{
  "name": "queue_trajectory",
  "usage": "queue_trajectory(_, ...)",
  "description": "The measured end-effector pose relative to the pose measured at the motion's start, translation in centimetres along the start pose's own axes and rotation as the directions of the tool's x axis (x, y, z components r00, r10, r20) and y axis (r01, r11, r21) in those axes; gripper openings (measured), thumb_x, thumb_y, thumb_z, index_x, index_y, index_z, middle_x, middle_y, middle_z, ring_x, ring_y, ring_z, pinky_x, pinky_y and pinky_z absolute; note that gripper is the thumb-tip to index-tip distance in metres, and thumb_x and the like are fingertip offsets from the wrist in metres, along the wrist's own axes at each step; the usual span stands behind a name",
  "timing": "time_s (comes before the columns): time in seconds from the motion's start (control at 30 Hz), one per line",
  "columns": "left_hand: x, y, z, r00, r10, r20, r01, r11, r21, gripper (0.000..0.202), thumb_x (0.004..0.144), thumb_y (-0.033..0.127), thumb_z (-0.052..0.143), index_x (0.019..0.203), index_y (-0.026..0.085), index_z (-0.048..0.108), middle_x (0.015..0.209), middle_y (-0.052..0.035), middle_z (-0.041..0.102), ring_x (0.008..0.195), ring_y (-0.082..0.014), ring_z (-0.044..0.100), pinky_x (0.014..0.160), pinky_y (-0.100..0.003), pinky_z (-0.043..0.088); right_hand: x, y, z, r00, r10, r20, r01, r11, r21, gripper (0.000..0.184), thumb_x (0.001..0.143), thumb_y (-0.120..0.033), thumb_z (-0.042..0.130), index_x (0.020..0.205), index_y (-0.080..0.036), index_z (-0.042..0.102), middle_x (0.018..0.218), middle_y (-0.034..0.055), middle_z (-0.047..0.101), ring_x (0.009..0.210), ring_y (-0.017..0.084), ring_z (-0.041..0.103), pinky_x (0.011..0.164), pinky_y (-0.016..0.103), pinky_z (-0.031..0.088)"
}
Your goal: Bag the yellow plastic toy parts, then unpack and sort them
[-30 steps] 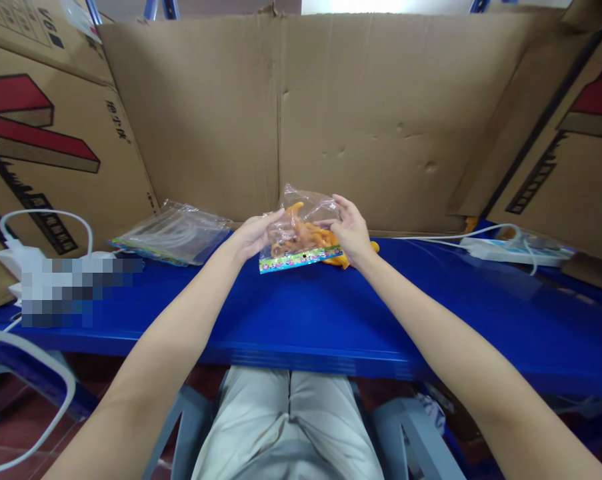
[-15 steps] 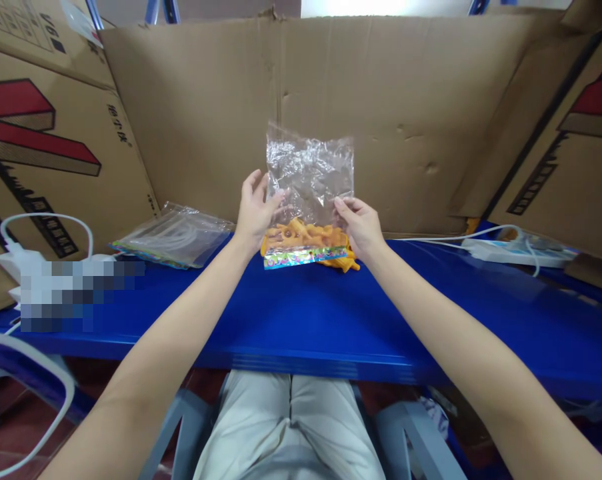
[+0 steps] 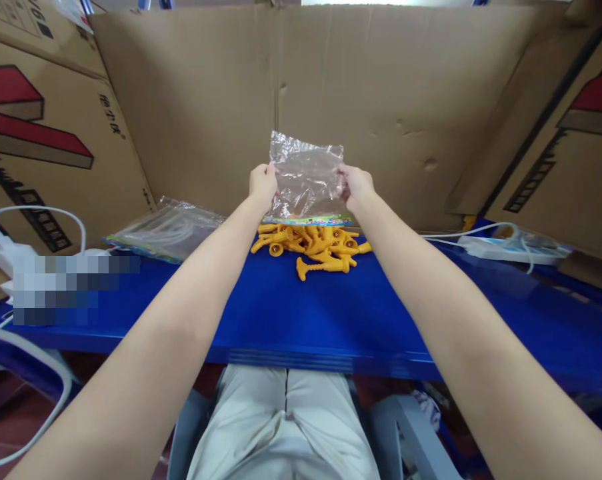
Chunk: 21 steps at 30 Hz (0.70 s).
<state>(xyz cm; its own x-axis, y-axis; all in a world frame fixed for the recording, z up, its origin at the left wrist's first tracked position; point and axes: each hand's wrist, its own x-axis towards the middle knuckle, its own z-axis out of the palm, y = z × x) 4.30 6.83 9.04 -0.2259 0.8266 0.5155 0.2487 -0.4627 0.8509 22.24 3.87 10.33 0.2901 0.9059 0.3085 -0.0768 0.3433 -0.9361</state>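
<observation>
My left hand (image 3: 262, 186) and my right hand (image 3: 355, 187) each pinch a side of a clear plastic bag (image 3: 305, 173), held upside down above the blue table (image 3: 281, 313). Its colourful zip strip hangs at the bottom, just over a heap of several orange plastic pieces (image 3: 315, 247) lying on the table. The bag looks empty.
A pile of clear zip bags (image 3: 168, 230) lies at the left. White cables and a blurred-out object (image 3: 55, 290) sit at the far left. A white power strip (image 3: 511, 250) with cords is at the right. Cardboard walls (image 3: 381, 100) surround the table.
The bag was tipped upright and lifted by its closed end. The orange pieces that were inside it now lie in a heap on the table.
</observation>
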Motion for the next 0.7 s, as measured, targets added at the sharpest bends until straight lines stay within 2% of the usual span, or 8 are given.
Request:
queue_trajectory(0.13, 0.4, -0.3, -0.9, 1.000, -0.019, -0.009, 0.019, 0.999, 0.042, 0.026, 0.095, 0.043, 0.038, 0.089, 0.022, 0.050, 0.052, 0.0042, 0.044, 0.042, -0.0091, 0.042, 0.047, -0.021, 0.031, -0.9, -0.4, 0.8, 0.999, 0.046, -0.008, -0.045, 0.998, 0.035, 0.026, 0.089, -0.014, 0.046, 0.063, -0.018, 0.043, 0.051, -0.0074, 0.033, 0.039, 0.003, 0.027, 0.037, 0.017, 0.024)
queue_trajectory(0.23, 0.5, 0.1, -1.8, 0.995, -0.083, 0.061, 0.079, 0.995, 0.059, 0.025, 0.093, 0.044, 0.041, 0.086, 0.021, 0.050, 0.055, 0.0026, 0.047, 0.043, -0.0103, 0.045, 0.047, -0.023, 0.032, -1.9, -0.1, 0.8, 0.999, 0.034, 0.012, -0.034, 0.999, -0.013, 0.029, 0.089, -0.016, 0.050, 0.062, -0.020, 0.038, 0.051, -0.0088, 0.029, 0.039, 0.003, 0.021, 0.037, 0.017, 0.019)
queue_trajectory(0.33, 0.8, 0.3, -2.5, 0.990, -0.100, 0.103, 0.093, 0.993, 0.066, 0.028, 0.088, 0.047, 0.052, 0.081, 0.020, 0.050, 0.056, 0.0028, 0.044, 0.046, -0.0107, 0.048, 0.049, -0.023, 0.035, -2.6, 0.5, 0.8, 0.999, 0.022, 0.046, -0.019, 0.997, -0.075, 0.030, 0.088, -0.022, 0.056, 0.063, -0.020, 0.038, 0.051, -0.0091, 0.030, 0.039, 0.003, 0.023, 0.038, 0.017, 0.021)
queue_trajectory(0.43, 1.3, 0.0, -2.9, 0.996, -0.072, 0.054, 0.070, 0.997, 0.037, 0.032, 0.087, 0.051, 0.053, 0.078, 0.020, 0.049, 0.052, 0.0050, 0.037, 0.045, -0.0091, 0.043, 0.049, -0.023, 0.035, -2.8, 1.2, 1.0, 0.997, 0.012, 0.082, -0.007, 0.998, -0.068, 0.031, 0.086, -0.031, 0.061, 0.064, -0.020, 0.041, 0.051, -0.0087, 0.033, 0.040, 0.003, 0.026, 0.039, 0.017, 0.026)
queue_trajectory(0.53, 1.8, -0.6, -3.2, 0.999, -0.027, -0.044, 0.027, 1.000, -0.005, 0.043, 0.085, 0.063, 0.046, 0.077, 0.021, 0.049, 0.050, 0.0055, 0.033, 0.044, -0.0099, 0.041, 0.047, -0.024, 0.036, -3.1, 1.8, 1.2, 0.989, 0.012, 0.145, -0.008, 0.999, -0.033, 0.033, 0.084, -0.040, 0.063, 0.066, -0.019, 0.046, 0.053, -0.0061, 0.042, 0.041, 0.004, 0.034, 0.039, 0.018, 0.031)
queue_trajectory(0.63, 2.1, -1.4, -3.6, 0.993, 0.051, -0.103, -0.051, 0.999, 0.004, 0.053, 0.082, 0.072, 0.039, 0.077, 0.021, 0.052, 0.049, 0.0037, 0.036, 0.047, -0.0131, 0.047, 0.049, -0.027, 0.039, -4.0, 2.1, 1.3, 0.976, 0.025, 0.215, -0.015, 0.999, -0.046, 0.033, 0.084, -0.040, 0.063, 0.065, -0.018, 0.047, 0.054, -0.0040, 0.049, 0.040, 0.005, 0.040, 0.039, 0.018, 0.033)
queue_trajectory(0.7, 2.3, -1.8, -4.2, 0.985, 0.129, -0.111, -0.124, 0.991, 0.051, 0.055, 0.081, 0.074, 0.038, 0.076, 0.021, 0.054, 0.052, 0.0011, 0.042, 0.053, -0.0160, 0.053, 0.053, -0.029, 0.043, -4.6, 2.1, 1.2, 0.979, 0.003, 0.205, 0.016, 0.995, -0.095, 0.033, 0.085, -0.037, 0.062, 0.063, -0.019, 0.046, 0.050, -0.0048, 0.047, 0.037, 0.005, 0.038, 0.036, 0.018, 0.030)
